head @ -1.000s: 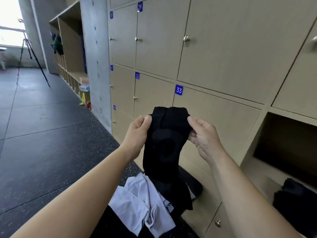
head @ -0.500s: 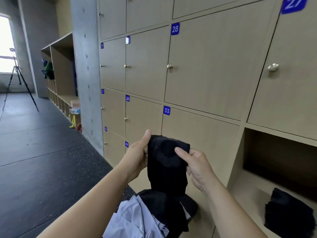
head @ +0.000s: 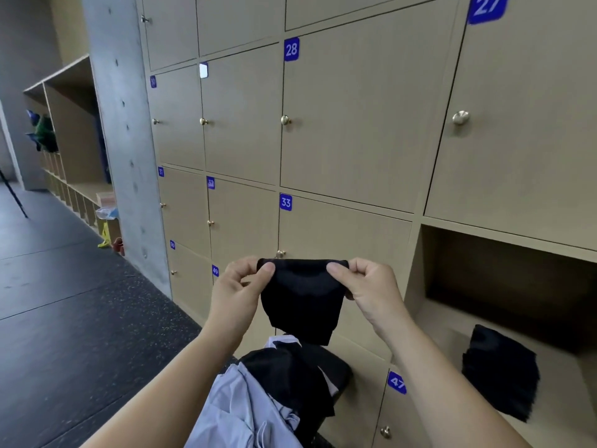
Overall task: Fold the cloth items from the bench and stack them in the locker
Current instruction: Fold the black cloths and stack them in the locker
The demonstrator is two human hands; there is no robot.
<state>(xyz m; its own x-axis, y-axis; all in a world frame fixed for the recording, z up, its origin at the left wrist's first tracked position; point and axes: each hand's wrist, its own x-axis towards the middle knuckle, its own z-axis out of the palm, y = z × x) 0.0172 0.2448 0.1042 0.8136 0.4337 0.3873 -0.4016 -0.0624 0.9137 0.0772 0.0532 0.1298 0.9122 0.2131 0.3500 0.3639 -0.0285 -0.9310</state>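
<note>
Left hand [head: 237, 294] and right hand [head: 371, 286] are each pinching a top corner of the black cloth [head: 302, 300], hanging folded in midair above the bench pile [head: 277, 392]. Risk: a loosening pinch is likely letting the fold drop open short of the open locker [head: 504, 282], where the folded stack [head: 500, 370] is sitting.

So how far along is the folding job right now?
Done: one folded black stack lies in the open locker. In hand: the left hand and right hand pinch a black cloth by its top corners. Left: the grey cloth and dark cloths heaped below.

Soft even light, wide-angle edge distortion.
</note>
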